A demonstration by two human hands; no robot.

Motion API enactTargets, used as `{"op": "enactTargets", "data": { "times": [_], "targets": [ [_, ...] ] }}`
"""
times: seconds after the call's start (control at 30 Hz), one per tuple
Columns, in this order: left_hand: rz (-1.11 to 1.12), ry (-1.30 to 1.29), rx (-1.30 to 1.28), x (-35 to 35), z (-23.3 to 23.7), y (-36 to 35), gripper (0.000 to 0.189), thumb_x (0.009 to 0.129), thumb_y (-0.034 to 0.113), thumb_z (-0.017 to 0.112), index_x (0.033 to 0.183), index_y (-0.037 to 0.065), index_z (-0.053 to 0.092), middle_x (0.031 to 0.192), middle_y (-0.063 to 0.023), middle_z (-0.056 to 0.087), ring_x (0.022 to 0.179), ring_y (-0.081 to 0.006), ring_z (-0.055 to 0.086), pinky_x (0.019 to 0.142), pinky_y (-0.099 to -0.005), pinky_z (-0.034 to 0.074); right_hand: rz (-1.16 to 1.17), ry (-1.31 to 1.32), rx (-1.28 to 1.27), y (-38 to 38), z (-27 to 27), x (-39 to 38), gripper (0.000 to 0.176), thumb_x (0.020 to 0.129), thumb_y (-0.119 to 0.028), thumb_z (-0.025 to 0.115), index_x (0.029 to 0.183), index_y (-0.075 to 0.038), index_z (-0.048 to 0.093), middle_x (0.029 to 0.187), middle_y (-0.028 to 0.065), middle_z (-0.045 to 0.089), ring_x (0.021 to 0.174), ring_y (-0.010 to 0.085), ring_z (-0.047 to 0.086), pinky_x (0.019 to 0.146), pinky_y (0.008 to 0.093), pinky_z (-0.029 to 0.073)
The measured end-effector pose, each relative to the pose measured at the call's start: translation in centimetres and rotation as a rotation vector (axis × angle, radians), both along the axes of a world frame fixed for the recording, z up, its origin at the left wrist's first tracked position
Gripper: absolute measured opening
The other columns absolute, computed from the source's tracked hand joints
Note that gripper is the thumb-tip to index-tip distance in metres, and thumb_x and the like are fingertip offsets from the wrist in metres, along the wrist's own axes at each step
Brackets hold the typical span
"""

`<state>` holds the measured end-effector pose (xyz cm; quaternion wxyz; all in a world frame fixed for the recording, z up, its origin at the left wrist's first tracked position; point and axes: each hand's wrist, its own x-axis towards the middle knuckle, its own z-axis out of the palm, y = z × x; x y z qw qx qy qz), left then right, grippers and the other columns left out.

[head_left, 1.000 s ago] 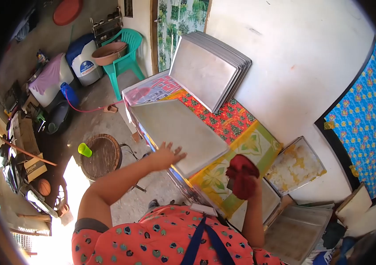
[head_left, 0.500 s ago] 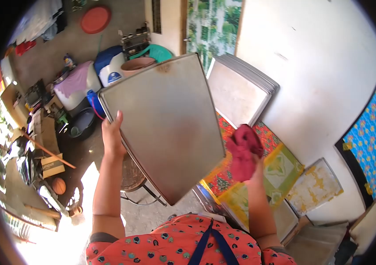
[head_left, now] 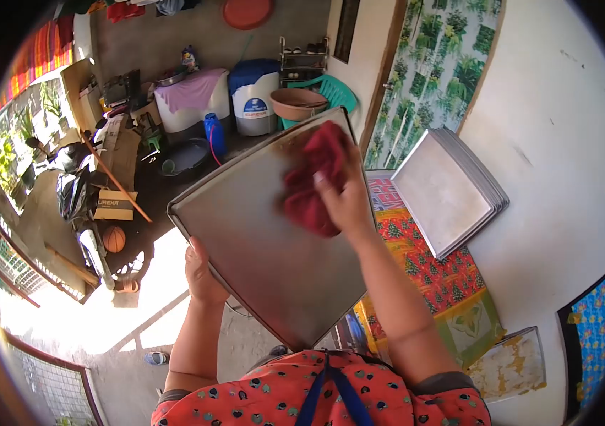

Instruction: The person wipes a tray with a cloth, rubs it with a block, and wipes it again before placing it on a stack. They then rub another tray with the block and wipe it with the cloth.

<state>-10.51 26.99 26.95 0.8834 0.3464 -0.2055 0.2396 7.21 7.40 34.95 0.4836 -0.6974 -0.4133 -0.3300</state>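
A metal baking tray [head_left: 246,234] with a raised rim is held up, tilted, before my chest. My left hand [head_left: 204,275] grips its left edge, thumb over the rim and the other fingers hidden behind. Bunched in my right hand [head_left: 347,202] is a dark red cloth [head_left: 317,181], pressed against the upper right part of the tray's face. Brownish marks show near the tray's top edge, partly behind the cloth.
Several similar trays stand in a stack [head_left: 444,192] against the white wall, on a table with a red patterned cover [head_left: 423,266]. A stained board [head_left: 508,366] leans lower right. Washing machines [head_left: 196,99], a brown basin [head_left: 295,103] and a basketball [head_left: 113,239] are farther back.
My right hand has brought the red cloth from beside the tray up onto its face. My left hand still grips the tray's edge. The view has turned left.
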Motion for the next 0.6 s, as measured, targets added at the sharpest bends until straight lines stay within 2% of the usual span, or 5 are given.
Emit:
{"op": "enactTargets", "data": {
  "times": [0.1, 0.23, 0.33, 0.43, 0.6],
  "targets": [
    [-0.068, -0.051, 0.007, -0.1, -1.7, 1.0, 0.058, 0.096, 0.045, 0.040, 0.134, 0.001, 0.039, 0.130, -0.0140, 0.049, 0.116, -0.0294, 0.051, 0.098, -0.0420, 0.043, 0.188, 0.440, 0.205, 0.0, -0.6, 3.6, 0.051, 0.084, -0.009, 0.061, 0.131, -0.002, 0.043, 0.131, 0.0196, 0.047, 0.122, 0.0292, 0.048, 0.099, 0.0340, 0.040],
    [0.180, 0.048, -0.118, 0.8, 0.5, -2.0, 0.056, 0.095, 0.044, 0.044, 0.133, 0.003, 0.039, 0.128, -0.0121, 0.051, 0.113, -0.0267, 0.053, 0.095, -0.0396, 0.045, 0.336, -0.237, -0.294, 5.9, -0.4, -9.0, 0.069, 0.078, -0.024, 0.069, 0.139, -0.010, 0.040, 0.148, 0.0225, 0.023, 0.136, 0.0433, 0.022, 0.110, 0.0529, 0.018],
    [0.250, 0.080, -0.156, -0.1, 1.0, -2.2, 0.051, 0.095, 0.042, 0.047, 0.128, 0.002, 0.045, 0.121, -0.0117, 0.056, 0.107, -0.0252, 0.058, 0.089, -0.0383, 0.049, 0.325, -0.267, -0.418, 5.9, 1.8, -9.5, 0.070, 0.073, -0.022, 0.070, 0.137, -0.016, 0.044, 0.150, 0.0195, 0.021, 0.135, 0.0467, 0.020, 0.110, 0.0551, 0.016],
    [0.090, 0.046, -0.065, -1.5, 1.0, -1.5, 0.047, 0.095, 0.041, 0.047, 0.121, 0.002, 0.050, 0.113, -0.0116, 0.060, 0.100, -0.0244, 0.060, 0.084, -0.0369, 0.051, 0.024, -0.094, -0.072, 3.7, 4.0, -1.1, 0.072, 0.070, -0.022, 0.074, 0.135, -0.013, 0.045, 0.144, 0.0211, 0.031, 0.130, 0.0403, 0.033, 0.107, 0.0487, 0.028],
    [0.110, 0.058, -0.034, -1.9, -1.5, 0.3, 0.057, 0.092, 0.048, 0.050, 0.126, 0.002, 0.047, 0.118, -0.0126, 0.057, 0.105, -0.0265, 0.058, 0.086, -0.0379, 0.049, 0.315, 0.516, 0.339, -2.0, -0.8, 5.2, 0.056, 0.079, -0.020, 0.073, 0.126, -0.001, 0.048, 0.114, 0.0103, 0.061, 0.103, 0.0176, 0.058, 0.091, 0.0293, 0.044]
  ]
}}
